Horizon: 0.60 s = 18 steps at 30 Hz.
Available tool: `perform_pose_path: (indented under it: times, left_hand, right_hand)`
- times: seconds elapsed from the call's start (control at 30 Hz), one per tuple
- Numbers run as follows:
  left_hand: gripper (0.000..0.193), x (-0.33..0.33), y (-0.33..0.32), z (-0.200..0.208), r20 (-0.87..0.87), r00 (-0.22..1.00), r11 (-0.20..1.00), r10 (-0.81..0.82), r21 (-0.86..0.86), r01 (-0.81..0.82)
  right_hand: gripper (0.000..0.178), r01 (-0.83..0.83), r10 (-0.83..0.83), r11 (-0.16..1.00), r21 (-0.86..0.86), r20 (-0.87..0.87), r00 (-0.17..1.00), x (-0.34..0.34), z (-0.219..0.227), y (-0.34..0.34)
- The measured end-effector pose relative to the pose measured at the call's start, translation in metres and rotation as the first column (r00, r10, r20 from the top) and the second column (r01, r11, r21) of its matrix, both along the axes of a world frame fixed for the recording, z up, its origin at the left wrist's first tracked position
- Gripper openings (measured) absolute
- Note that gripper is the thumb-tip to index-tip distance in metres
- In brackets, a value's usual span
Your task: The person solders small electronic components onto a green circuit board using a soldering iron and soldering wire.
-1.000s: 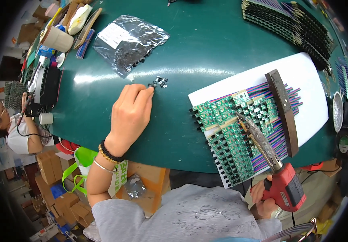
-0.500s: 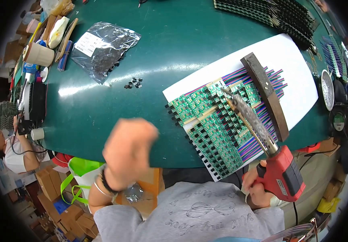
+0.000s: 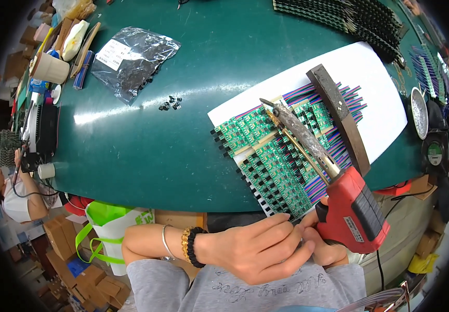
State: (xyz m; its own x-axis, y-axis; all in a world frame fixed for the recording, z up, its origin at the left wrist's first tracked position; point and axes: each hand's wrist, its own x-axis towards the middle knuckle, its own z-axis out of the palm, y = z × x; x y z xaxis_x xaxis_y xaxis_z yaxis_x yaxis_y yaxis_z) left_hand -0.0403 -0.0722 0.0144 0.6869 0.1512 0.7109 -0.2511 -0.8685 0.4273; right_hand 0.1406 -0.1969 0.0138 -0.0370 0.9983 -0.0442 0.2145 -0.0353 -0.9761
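My left hand (image 3: pixel 258 248) reaches across in front of me with bent fingers pinched together against the fingers of my right hand. Whatever lies between those fingertips is hidden. My right hand (image 3: pixel 328 252) grips a red soldering gun (image 3: pixel 353 210), partly covered by the gun's body. The gun's long metal barrel and tip point up and left over rows of small green circuit boards (image 3: pixel 279 169) with black parts along them. A dark metal bar (image 3: pixel 341 117) lies across the coloured wires (image 3: pixel 352 99) of these boards, on a white sheet (image 3: pixel 383 104).
A clear bag of small black parts (image 3: pixel 131 65) lies at the far left, with loose black parts (image 3: pixel 170 103) nearby. Dark strips (image 3: pixel 344 18) are stacked at the far right. A metal dish (image 3: pixel 419 113) and a solder reel (image 3: pixel 435 152) stand right. Another person (image 3: pixel 19 190) sits left.
My left hand has come from over the table's near edge, right and toward me, to meet my right hand. The soldering gun's tip has shifted left and away.
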Motion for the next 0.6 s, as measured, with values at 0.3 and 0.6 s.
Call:
perform_pose_path:
  times: [0.3, 0.6]
  left_hand:
    - [0.027, -0.001, -0.001, -0.001, -0.079, 0.988, 0.99, 0.136, 0.037, -0.133]
    - [0.026, -0.016, 0.054, 0.002, -0.297, 0.831, 0.867, 0.471, -0.016, -0.498]
  right_hand:
    - [0.071, 0.085, -0.083, 0.991, 0.105, -0.018, 0.996, 0.001, -0.019, -0.004]
    - [0.072, 0.071, -0.067, 0.989, 0.131, -0.031, 0.997, 0.008, -0.028, -0.011]
